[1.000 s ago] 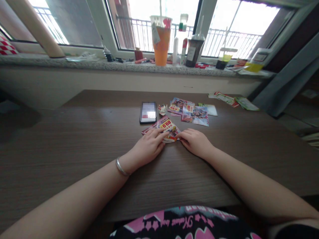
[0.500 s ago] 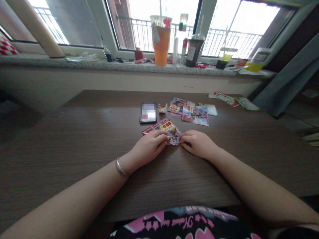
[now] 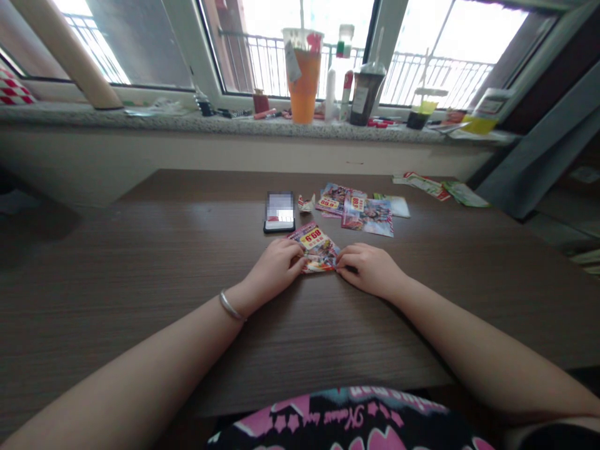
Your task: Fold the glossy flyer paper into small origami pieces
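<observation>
A colourful printed flyer (image 3: 319,249) with a yellow price label lies on the brown table, between my two hands. My left hand (image 3: 280,262), a silver bangle at its wrist, has its fingers closed on the flyer's left edge. At the lower right corner, my right hand (image 3: 368,267) pinches the paper between thumb and fingers. Just beyond are a phone (image 3: 279,214) with a blurred screen and a small crumpled or folded paper piece (image 3: 306,204). More flyers (image 3: 368,217) of the same print overlap to the right of it.
Green and red paper strips (image 3: 424,185) lie at the table's back right. On the granite windowsill (image 3: 234,125) stand a tall orange drink cup (image 3: 302,81), a dark drink cup (image 3: 366,94), several markers and a yellow bottle (image 3: 485,115). A cardboard tube (image 3: 70,56) leans at the left.
My left hand has slid slightly left along the flyer, uncovering more of its lower part. The flyer's left flap no longer sticks out past my left hand. My right hand stays nearly in place.
</observation>
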Demonstrator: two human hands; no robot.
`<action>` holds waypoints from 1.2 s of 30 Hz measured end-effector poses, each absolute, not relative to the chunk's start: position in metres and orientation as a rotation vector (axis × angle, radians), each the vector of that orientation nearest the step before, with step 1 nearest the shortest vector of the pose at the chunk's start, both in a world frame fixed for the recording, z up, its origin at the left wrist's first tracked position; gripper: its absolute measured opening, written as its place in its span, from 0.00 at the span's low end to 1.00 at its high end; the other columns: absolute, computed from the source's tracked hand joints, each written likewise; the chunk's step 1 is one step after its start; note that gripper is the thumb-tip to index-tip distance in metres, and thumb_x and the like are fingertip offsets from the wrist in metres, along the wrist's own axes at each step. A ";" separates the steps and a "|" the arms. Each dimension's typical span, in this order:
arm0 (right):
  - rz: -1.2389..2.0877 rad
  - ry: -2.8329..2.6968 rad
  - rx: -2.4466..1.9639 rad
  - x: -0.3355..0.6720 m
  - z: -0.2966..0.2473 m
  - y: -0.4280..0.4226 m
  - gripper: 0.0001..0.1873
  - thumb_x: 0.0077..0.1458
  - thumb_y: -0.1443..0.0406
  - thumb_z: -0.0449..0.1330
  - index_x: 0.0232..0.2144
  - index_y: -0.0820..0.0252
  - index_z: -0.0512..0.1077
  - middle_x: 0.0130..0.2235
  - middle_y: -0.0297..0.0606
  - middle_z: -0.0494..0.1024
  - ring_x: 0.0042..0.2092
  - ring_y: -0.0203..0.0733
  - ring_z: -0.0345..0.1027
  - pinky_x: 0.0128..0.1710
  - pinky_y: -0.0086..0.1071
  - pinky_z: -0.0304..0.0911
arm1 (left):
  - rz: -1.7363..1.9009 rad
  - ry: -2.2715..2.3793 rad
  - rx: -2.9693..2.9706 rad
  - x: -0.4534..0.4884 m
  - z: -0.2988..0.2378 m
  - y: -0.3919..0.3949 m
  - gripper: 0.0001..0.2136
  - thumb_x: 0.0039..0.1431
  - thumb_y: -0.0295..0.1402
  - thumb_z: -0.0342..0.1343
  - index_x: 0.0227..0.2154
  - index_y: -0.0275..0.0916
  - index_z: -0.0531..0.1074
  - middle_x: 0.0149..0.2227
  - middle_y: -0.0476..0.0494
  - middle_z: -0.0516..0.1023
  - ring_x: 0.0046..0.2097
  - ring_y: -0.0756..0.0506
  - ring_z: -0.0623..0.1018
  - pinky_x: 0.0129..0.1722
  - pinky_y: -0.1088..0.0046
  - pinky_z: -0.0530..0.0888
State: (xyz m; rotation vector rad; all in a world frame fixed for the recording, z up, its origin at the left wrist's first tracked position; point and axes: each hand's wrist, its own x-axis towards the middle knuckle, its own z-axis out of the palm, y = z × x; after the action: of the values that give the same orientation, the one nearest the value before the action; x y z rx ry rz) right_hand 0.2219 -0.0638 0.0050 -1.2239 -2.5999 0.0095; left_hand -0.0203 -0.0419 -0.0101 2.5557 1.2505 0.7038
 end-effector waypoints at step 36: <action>-0.032 -2.535 -1.219 0.216 -0.003 -0.060 0.12 0.62 0.62 0.55 0.40 0.53 0.79 0.42 0.38 0.79 0.44 0.42 0.69 0.44 0.34 0.63 | 0.826 1.357 2.427 -0.022 -0.012 -0.035 0.04 0.54 0.27 0.56 0.25 0.38 0.68 0.38 0.42 0.73 0.41 0.43 0.73 0.44 0.64 0.72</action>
State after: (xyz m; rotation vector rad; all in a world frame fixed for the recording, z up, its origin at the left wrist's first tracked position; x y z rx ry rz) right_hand 0.2157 -0.0599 -0.0032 -1.2193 -2.5354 -0.0323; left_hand -0.0216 -0.0352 -0.0120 2.4273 1.3566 0.8255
